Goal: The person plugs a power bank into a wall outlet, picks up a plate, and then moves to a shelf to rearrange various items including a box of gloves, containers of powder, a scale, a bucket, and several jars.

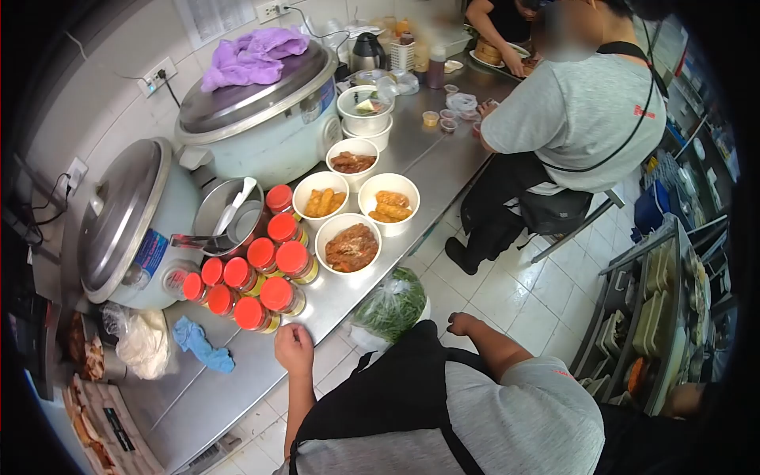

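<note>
My left hand (294, 347) is at the edge of the steel table (261, 360), its fingers curled, just in front of the red-lidded jars (277, 294). Whether anything is in those fingers is hidden. To the right, my right hand (463, 323) hangs over the floor with its fingers curled and nothing visible in it. Behind the jars stand white bowls: one of reddish-brown food (348, 247), two of golden fried pieces (321, 203) (389, 207), and another of brown food (353, 162). A bag of green vegetables (392, 309) sits below the table edge.
Two large cookers (261, 131) (127, 222) line the wall, with a metal pot (229, 207) beside them. A blue cloth (203, 345) lies at the front left. A co-worker (578, 119) stands at the right, another person (499, 32) beyond. Shelves (645, 317) stand far right.
</note>
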The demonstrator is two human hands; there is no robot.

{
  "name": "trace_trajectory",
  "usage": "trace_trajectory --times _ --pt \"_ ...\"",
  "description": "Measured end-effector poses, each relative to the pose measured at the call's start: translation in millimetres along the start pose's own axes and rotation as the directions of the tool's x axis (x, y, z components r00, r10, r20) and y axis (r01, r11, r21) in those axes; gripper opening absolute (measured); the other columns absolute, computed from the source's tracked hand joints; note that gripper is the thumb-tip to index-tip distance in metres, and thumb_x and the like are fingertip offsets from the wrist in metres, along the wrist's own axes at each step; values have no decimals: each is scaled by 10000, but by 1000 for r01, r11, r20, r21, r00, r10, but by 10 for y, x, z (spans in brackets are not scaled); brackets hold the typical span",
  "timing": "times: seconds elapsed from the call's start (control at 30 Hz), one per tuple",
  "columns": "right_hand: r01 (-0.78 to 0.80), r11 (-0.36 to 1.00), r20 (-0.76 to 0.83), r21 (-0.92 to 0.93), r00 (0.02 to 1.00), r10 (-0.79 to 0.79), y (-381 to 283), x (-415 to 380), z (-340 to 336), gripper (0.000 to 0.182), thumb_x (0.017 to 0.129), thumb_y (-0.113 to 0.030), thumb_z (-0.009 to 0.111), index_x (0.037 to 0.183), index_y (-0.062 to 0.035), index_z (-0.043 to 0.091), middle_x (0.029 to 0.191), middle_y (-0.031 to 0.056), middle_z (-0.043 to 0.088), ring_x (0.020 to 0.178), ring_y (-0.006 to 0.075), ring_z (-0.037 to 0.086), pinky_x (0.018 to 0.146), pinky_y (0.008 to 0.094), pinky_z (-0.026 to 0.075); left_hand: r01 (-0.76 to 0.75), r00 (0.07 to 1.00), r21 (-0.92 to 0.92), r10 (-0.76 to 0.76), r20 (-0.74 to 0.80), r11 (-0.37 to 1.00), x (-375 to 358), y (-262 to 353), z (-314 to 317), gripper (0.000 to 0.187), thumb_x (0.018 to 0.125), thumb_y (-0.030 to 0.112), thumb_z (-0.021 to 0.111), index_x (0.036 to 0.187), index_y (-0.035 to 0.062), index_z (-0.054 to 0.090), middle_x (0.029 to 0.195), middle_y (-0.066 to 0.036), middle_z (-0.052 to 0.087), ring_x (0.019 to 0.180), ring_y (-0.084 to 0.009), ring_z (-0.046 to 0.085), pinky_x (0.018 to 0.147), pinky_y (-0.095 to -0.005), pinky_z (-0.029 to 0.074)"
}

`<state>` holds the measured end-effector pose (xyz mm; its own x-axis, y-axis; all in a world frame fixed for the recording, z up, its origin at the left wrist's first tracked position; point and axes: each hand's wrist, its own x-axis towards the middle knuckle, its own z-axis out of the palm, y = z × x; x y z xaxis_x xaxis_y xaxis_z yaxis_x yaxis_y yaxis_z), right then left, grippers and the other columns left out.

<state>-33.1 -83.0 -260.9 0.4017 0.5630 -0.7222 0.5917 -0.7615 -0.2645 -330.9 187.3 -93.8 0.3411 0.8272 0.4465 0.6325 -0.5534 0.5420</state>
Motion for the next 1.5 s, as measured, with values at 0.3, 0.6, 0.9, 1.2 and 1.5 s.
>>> trace_trajectory --times 0.3,0.6,0.9,1.2,1.5 --pt "32 999 15 17 999 -33 -164 61 -53 470 697 -304 545 1083 -37 529 1102 163 529 1034 294 494 880 353 390 -8 1000 1 8 -7 1000 2 -42 12 49 699 101 556 678 65 531 621 -80 514 593 -254 512 550 -354 408" --pt "-56 998 29 6 998 56 76 -34 114 441 703 -295 536 1064 -41 540 1093 158 533 1032 302 493 868 374 397 -105 994 -45 103 -37 993 -40 -146 76 59 712 89 526 701 32 537 661 -115 522 619 -290 513 576 -367 414" --pt "-126 991 7 54 992 126 382 -147 398 365 702 -260 511 971 -26 587 1028 180 559 977 320 522 819 397 420 -103 994 -46 104 19 994 -54 -122 22 98 713 115 510 728 17 507 737 -146 501 731 -329 480 660 -397 377" --pt "-135 981 -43 136 989 142 384 -373 418 292 692 -175 515 923 -27 617 1009 174 573 952 307 545 776 385 441 -93 995 164 95 -5 982 -53 -111 0 215 696 211 509 815 32 500 850 -121 479 846 -320 436 715 -443 317" --pt "-83 982 -147 169 983 108 881 -584 202 311 698 -201 505 926 -13 603 1007 182 569 943 317 542 788 392 438 -100 991 228 117 -61 968 -80 -191 92 215 693 218 506 813 40 516 837 -121 487 833 -320 449 697 -438 332"
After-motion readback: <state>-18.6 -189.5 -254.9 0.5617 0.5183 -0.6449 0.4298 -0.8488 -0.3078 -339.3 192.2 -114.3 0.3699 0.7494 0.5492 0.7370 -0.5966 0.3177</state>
